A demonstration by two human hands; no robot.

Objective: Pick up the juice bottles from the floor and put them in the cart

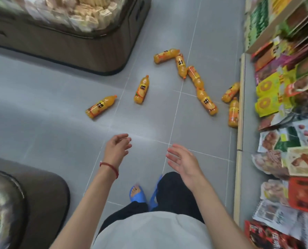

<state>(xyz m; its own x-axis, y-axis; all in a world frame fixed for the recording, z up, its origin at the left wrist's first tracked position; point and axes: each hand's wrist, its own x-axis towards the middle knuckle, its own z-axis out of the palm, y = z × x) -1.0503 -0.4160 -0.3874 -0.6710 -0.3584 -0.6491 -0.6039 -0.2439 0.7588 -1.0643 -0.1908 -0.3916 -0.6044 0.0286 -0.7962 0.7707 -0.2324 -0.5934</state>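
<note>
Eight orange juice bottles lie on their sides on the grey tiled floor, all ahead of me. The nearest bottle sits alone to the left and the second bottle just beyond it. The rest are strung toward the snack shelf on the right, several touching end to end. My left hand hangs with fingers loosely curled and my right hand is spread flat; both hold nothing and are well short of any bottle. I judge the reach is only starting. I'd take the two lone bottles first, one per hand, gripping round the labelled middle so they don't roll. I can't see the cart from here.
</note>
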